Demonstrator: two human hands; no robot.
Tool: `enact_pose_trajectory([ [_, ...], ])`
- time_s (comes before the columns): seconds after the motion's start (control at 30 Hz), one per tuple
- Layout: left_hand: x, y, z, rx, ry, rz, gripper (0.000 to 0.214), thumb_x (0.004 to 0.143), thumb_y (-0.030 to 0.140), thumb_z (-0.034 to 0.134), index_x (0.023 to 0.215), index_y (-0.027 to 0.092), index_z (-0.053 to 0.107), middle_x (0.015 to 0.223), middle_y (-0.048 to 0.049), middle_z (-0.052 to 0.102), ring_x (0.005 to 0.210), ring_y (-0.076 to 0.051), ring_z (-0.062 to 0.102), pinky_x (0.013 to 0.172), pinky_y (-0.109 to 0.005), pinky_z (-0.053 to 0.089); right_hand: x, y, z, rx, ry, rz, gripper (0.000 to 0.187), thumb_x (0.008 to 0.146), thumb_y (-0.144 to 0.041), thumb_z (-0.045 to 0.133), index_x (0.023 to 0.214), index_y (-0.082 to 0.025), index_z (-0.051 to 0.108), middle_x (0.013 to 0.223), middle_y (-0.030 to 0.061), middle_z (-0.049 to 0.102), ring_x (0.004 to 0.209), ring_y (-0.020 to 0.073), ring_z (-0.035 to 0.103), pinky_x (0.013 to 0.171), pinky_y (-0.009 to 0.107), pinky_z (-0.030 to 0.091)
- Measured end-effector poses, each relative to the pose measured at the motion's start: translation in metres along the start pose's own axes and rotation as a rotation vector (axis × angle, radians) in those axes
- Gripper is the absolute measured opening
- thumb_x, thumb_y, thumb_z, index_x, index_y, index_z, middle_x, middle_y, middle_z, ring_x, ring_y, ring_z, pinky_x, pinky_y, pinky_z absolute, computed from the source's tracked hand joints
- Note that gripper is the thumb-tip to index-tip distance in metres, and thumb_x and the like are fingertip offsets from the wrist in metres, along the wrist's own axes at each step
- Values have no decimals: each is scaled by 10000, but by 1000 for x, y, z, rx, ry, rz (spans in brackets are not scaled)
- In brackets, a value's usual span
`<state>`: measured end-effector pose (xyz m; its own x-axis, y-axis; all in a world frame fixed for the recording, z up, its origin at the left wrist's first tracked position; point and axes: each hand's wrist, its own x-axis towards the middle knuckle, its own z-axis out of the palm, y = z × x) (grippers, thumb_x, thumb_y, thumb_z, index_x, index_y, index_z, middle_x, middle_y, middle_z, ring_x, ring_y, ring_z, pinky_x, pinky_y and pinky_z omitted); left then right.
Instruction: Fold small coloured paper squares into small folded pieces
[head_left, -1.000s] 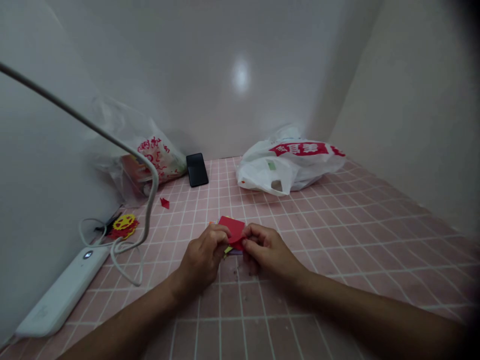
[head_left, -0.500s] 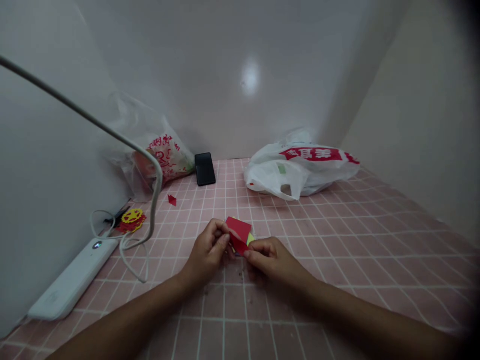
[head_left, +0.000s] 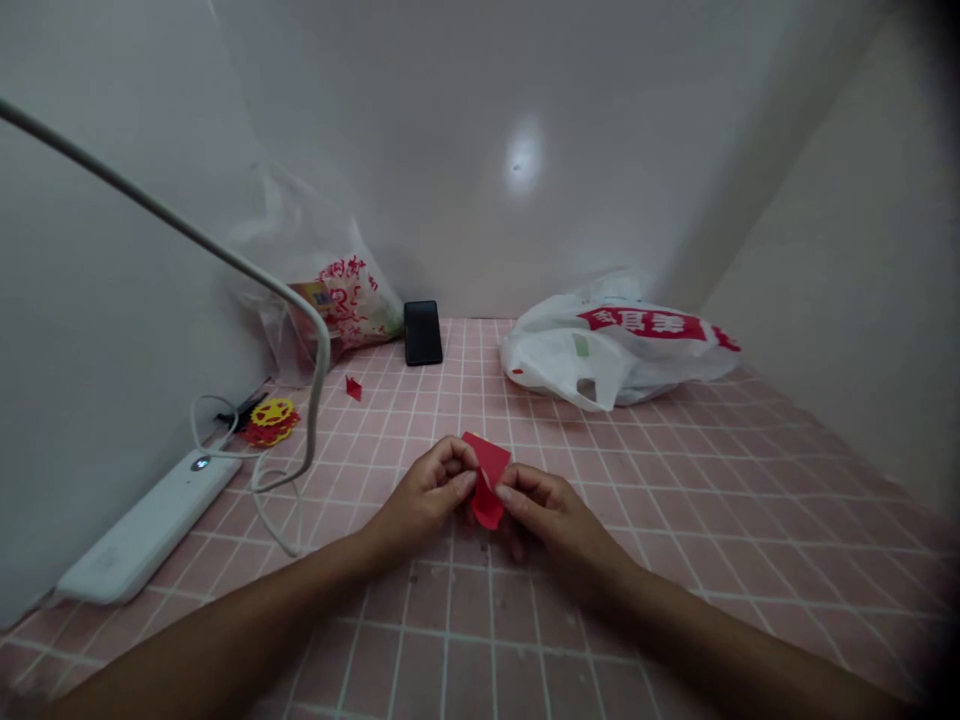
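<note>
A small red sheet of paper (head_left: 489,456) is pinched between both hands over the pink tiled surface. Its near edge curls up and bends between my fingers. My left hand (head_left: 439,488) grips the paper's left side with thumb and forefinger. On the right side, my right hand (head_left: 541,505) has its thumb and fingers closed on the same sheet. A small folded red paper piece (head_left: 354,388) lies beyond my left hand.
At the left are a white power bank (head_left: 150,535), a looping white cable (head_left: 324,360) and yellow and red paper cut-outs (head_left: 272,420). Farther back are a phone (head_left: 423,333), a clear plastic bag (head_left: 352,300) and a white plastic bag (head_left: 630,345).
Both hands have drawn closer together, and the red paper's near edge is bent up more. The yellow paper seen under it earlier is now mostly hidden. The whole view has shifted slightly.
</note>
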<state>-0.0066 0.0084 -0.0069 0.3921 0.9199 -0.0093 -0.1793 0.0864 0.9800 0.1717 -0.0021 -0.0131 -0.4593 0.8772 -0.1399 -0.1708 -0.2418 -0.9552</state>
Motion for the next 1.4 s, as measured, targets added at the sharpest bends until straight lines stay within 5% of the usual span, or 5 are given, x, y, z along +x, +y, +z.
enact_pose_trajectory([
  [0.67, 0, -10, -3, -113, -97, -211, 240, 844, 357, 679, 897, 168, 539, 713, 14, 570, 570, -89, 519, 551, -212, 383, 3, 2, 0, 18, -33, 32, 330, 774, -419, 708, 847, -210, 462, 579, -39, 628, 397, 88, 507, 421, 210, 387],
  [1.4, 4, -7, -3, 122, -107, -176, 283, 738, 294, 736, 871, 179, 514, 725, 26, 557, 617, -101, 499, 581, -239, 356, 3, 6, 1, -165, 95, 33, 160, 797, -271, 653, 800, -209, 505, 579, -55, 548, 442, 88, 492, 413, 200, 345],
])
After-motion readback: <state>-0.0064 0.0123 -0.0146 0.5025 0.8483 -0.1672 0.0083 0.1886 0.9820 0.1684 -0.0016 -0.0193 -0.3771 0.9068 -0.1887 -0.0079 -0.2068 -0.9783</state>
